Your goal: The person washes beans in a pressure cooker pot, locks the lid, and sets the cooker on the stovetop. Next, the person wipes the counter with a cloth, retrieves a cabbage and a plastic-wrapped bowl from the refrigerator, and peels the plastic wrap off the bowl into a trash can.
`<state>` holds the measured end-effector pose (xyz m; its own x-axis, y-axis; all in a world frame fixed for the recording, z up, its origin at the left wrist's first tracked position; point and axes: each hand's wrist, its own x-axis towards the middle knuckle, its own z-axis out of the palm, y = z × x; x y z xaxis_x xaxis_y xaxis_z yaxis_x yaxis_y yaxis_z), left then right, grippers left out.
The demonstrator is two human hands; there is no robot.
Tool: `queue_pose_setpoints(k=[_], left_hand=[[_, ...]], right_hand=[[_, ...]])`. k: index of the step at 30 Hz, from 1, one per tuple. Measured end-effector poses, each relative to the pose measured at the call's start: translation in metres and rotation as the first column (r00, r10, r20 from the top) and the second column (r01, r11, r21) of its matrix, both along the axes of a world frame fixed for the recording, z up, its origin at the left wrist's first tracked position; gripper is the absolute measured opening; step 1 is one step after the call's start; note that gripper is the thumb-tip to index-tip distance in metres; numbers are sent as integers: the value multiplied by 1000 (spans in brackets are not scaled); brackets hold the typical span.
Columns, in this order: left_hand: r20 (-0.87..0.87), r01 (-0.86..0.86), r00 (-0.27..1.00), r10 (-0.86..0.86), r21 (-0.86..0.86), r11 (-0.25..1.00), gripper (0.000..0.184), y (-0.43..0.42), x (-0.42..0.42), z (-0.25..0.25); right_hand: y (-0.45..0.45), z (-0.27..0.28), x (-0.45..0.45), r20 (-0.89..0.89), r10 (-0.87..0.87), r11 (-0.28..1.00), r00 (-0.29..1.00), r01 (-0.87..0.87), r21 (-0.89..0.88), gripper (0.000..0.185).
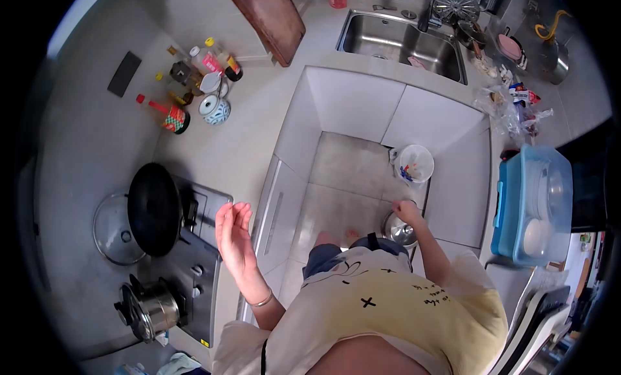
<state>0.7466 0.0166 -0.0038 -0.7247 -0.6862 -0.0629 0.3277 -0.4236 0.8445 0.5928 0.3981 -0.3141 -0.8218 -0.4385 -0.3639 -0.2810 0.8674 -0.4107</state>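
My left hand (234, 242) is raised beside the front edge of the stove (206, 271). Its fingers are stretched out, with nothing in them. My right hand (407, 212) is closed, low in front of me. It overlaps the rim of a round, shiny steel vessel (396, 231). I cannot tell whether the fingers grip that rim or something else. A black wok (154, 209) leans upright on the stove, near a glass lid (116, 236). Closer to me on the stove stands a steel pot (158, 308) with a lid.
A white bin (415, 163) with scraps inside stands on the tiled floor (343, 165). Sauce bottles (174, 118) and a patterned jar (215, 110) line the left counter. Beyond are a cutting board (272, 19) and a double sink (381, 35). A blue storage box (508, 207) sits at right.
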Motion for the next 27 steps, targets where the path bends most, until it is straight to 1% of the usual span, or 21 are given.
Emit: queue_pose_setpoints(k=[2, 3, 4, 7, 8, 11, 12, 13, 15, 16, 17, 19, 21, 23, 25, 27], left_hand=[[26, 40, 999, -39, -57, 998, 21, -6, -44, 0], [53, 31, 998, -28, -51, 998, 18, -6, -69, 0], [70, 48, 997, -45, -38, 998, 18, -9, -93, -3], [78, 118, 990, -117, -21, 993, 18, -20, -163, -13], [73, 149, 986, -147, -14, 989, 18, -27, -187, -17], [59, 219, 974, -220, 13, 976, 18, -45, -262, -23], [68, 246, 967, -246, 18, 969, 18, -52, -288, -23], [60, 269, 961, -269, -6, 963, 19, -55, -311, -19], [37, 317, 948, -315, -67, 946, 19, -63, -359, -7], [50, 329, 944, -325, -102, 939, 19, -66, -381, -6], [57, 340, 940, -336, -84, 937, 18, -70, -403, -5], [78, 359, 932, -355, -47, 932, 18, -72, -442, -6], [84, 381, 923, -376, -52, 923, 20, -66, -475, -6], [108, 387, 919, -379, -69, 919, 20, -57, -505, -9], [133, 394, 913, -386, -47, 918, 22, -52, -531, -18], [144, 380, 918, -370, -47, 924, 23, -41, -553, -22]], right_hand=[[3, 4, -21, -40, -77, 991, 996, 72, -109, 20], [4, 5, -28, -53, -118, 981, 992, 109, -162, 20], [3, 17, -37, -41, -146, 980, 988, 139, -144, 21], [1, 19, -62, -36, -211, 964, 977, 202, -170, 21], [-4, 22, -71, -23, -253, 957, 967, 247, -152, 20], [-11, 9, -106, -38, -304, 948, 952, 298, -111, 20], [-13, 5, -120, -19, -333, 935, 943, 327, -138, 20], [-18, 16, -138, -53, -279, 948, 959, 266, -173, 20], [-38, 39, -183, 1, -346, 915, 938, 338, -222, 21], [-47, 56, -209, 3, -348, 912, 937, 339, -231, 22], [-56, 77, -234, 9, -348, 910, 937, 340, -238, 23], [-70, 120, -283, -26, -368, 879, 929, 339, -334, 22], [-76, 153, -333, 6, -420, 754, 908, 352, -555, 20], [-68, 167, -391, 60, -483, 681, 874, 418, -602, 19], [-44, 141, -465, 21, -501, 678, 865, 407, -612, 19], [-20, 117, -544, -78, -509, 818, 857, 453, -354, 23]])
